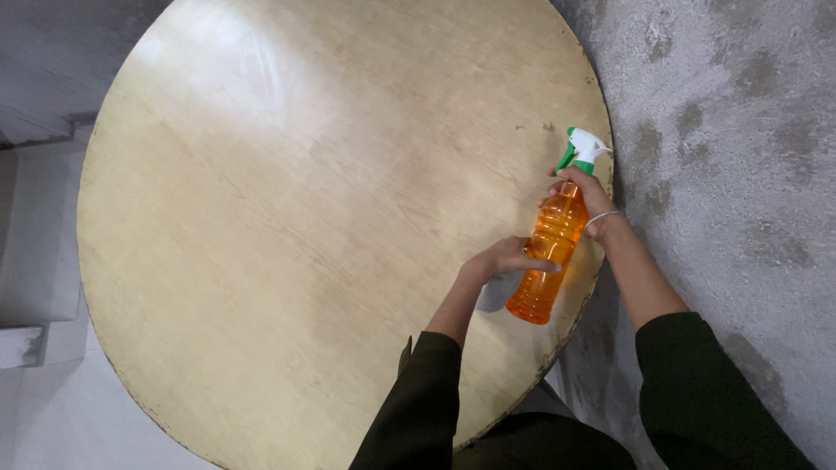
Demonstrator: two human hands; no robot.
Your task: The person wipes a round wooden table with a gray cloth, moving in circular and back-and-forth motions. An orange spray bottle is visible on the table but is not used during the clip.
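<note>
Orange translucent plastic, ribbed body: one spray bottle (551,252), tilted, its base low over the right edge of the worktop (287,218) and its neck pointing away from me. I cannot tell whether the base touches the wood. White trigger head (585,148) with a green collar, at the top end, just past the worktop rim. I see no label on the bottle's visible side.

Right hand (585,193): fingers wrapped around the bottle's neck just below the trigger head, closed on it. A thin bracelet (603,218) sits at the wrist.

Left hand (505,258): fingers curled and pressed together against the bottle's middle from the left. A pale grey patch (498,292) lies under this hand; whether it is a cloth or a shadow I cannot make out.

Worktop: round, light wood, worn and dark-chipped along the rim, a few small dark marks near the right edge, a bright sheen at upper left. Its top and bottom are cut off by the frame.

Surroundings: mottled grey concrete floor (740,130) on the right; pale flooring and a step (35,244) on the left. Both dark sleeves (697,383) run out of the frame at the bottom.
</note>
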